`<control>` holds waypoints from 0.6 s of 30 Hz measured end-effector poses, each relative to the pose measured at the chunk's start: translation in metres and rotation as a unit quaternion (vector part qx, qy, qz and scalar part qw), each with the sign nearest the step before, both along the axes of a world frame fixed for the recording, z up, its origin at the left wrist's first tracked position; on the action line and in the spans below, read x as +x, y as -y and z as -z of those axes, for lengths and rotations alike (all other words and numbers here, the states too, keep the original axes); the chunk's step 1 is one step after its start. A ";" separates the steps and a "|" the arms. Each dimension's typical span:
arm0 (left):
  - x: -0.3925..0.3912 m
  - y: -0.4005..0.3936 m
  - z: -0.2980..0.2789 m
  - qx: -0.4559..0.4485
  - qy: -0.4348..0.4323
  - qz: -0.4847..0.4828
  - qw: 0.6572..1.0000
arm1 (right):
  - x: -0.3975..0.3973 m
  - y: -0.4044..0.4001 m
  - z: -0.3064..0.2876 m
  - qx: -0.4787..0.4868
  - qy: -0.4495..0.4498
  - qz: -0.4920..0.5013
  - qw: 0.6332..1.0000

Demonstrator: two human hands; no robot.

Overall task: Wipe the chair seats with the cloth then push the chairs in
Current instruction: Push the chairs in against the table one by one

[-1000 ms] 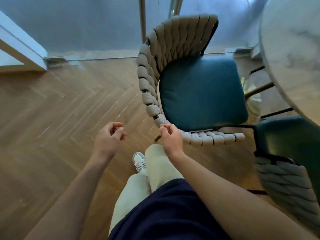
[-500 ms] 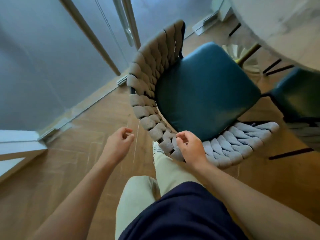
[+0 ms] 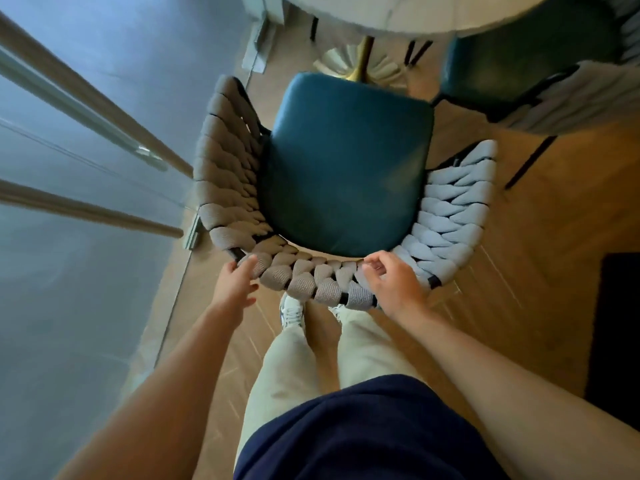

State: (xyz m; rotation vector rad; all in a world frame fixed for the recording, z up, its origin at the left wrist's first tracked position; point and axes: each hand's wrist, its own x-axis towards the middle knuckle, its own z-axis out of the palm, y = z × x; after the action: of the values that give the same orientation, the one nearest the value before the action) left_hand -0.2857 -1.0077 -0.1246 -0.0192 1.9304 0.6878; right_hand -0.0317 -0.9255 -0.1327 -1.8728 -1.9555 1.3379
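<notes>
A chair with a teal seat cushion (image 3: 346, 161) and a woven rope backrest (image 3: 311, 282) stands right in front of me, its seat facing the table. My right hand (image 3: 394, 285) grips the top of the backrest on its right side, fingers curled over the rim. On the left side, my left hand (image 3: 237, 282) touches the rope weave with its fingers stretched forward. No cloth is in view.
A round marble table (image 3: 398, 12) on a gold pedestal (image 3: 362, 60) stands beyond the chair. A second teal chair (image 3: 519, 71) sits at the upper right. A glass wall (image 3: 86, 168) runs along the left, and a dark mat (image 3: 620, 323) lies at the right edge.
I have stepped round behind the chair, so the view turned. My left hand reached forward and came onto the backrest; my right hand stayed on the backrest.
</notes>
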 end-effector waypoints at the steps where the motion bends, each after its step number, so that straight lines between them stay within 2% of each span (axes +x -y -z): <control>1: -0.004 -0.001 0.002 -0.002 0.008 0.014 1.000 | 0.001 0.005 0.000 0.022 0.000 0.036 0.999; 4: -0.015 -0.006 0.009 -0.012 0.034 0.030 0.999 | 0.008 0.023 0.001 0.098 0.011 0.189 0.977; 6: -0.018 -0.010 0.011 -0.023 0.052 0.024 0.998 | 0.016 0.036 0.004 0.110 0.040 0.325 0.938; 8: -0.022 -0.013 0.014 -0.035 0.066 0.009 0.997 | 0.027 0.046 0.013 0.051 0.055 0.453 0.888; 10: -0.025 -0.018 0.019 -0.046 0.077 -0.006 0.996 | 0.034 0.045 0.024 -0.073 0.011 0.539 0.839; 13: -0.026 -0.026 0.025 -0.059 0.078 -0.039 0.994 | 0.035 0.029 0.031 -0.248 -0.172 0.590 0.749; 14: -0.026 -0.028 0.026 -0.065 0.076 -0.048 0.994 | 0.034 0.025 0.033 -0.272 -0.199 0.588 0.735; 18: -0.030 -0.034 0.035 -0.076 0.085 -0.070 0.991 | 0.034 0.014 0.040 -0.304 -0.208 0.571 0.734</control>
State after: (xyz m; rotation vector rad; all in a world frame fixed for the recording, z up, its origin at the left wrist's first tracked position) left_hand -0.3161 -0.9735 -0.1598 -0.3010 1.8255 0.6078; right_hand 0.0020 -0.9400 -0.1725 -2.0480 0.0711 1.6811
